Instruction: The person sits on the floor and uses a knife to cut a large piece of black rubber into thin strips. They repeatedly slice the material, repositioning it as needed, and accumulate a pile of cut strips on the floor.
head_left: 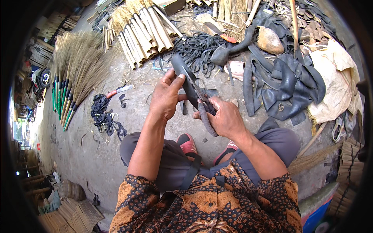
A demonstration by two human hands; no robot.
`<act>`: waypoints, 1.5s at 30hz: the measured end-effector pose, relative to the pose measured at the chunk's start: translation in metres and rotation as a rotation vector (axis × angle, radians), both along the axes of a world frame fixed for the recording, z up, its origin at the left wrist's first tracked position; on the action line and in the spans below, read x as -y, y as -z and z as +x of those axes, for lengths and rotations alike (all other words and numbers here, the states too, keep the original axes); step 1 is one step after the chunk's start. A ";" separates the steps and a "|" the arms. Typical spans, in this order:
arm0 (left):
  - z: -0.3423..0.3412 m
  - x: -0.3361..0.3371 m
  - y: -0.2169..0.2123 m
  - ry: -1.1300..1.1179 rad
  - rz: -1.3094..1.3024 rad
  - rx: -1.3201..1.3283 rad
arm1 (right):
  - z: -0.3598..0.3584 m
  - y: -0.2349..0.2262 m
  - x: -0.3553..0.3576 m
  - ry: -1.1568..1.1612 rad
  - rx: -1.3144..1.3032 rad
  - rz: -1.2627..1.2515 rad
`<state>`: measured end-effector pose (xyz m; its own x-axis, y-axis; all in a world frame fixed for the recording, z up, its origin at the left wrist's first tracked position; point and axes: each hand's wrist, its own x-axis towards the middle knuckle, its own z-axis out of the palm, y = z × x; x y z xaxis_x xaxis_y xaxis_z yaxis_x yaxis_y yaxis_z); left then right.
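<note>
My left hand (165,97) pinches a long black strip of rubber inner tube (182,72) that runs up and away from me. My right hand (224,116) grips large scissors (198,95) whose handles are wrapped in black rubber; the open blades straddle the strip just right of my left thumb. I am squatting over a concrete floor (97,151), red sandals showing below my hands.
Finished grass brooms (72,73) lie at the left, a bundle of bamboo handles (145,33) at the top. Piles of black rubber tubes (287,83) and thin strips (103,114) surround me. A red-handled knife (118,91), a stone (270,40) and sacking (336,83) lie nearby.
</note>
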<state>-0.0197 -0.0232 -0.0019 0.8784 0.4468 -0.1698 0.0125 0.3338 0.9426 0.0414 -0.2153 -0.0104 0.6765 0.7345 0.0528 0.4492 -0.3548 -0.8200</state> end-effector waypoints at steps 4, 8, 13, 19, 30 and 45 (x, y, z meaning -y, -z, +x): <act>-0.003 -0.002 -0.001 0.046 0.027 -0.052 | -0.001 0.004 -0.003 0.009 0.006 0.032; -0.005 0.008 0.004 0.110 0.048 -0.074 | 0.002 0.006 -0.006 0.043 0.225 0.030; -0.002 0.009 0.004 0.136 0.010 -0.067 | 0.003 0.005 -0.001 0.051 0.035 -0.014; -0.003 -0.003 -0.003 0.043 0.017 -0.069 | 0.000 0.004 -0.004 0.016 -0.036 0.000; 0.000 0.007 0.007 0.174 0.125 -0.125 | 0.004 0.004 -0.005 0.076 0.007 -0.028; 0.008 0.008 0.013 0.118 -0.021 -0.073 | 0.000 0.034 -0.008 0.090 -0.303 0.336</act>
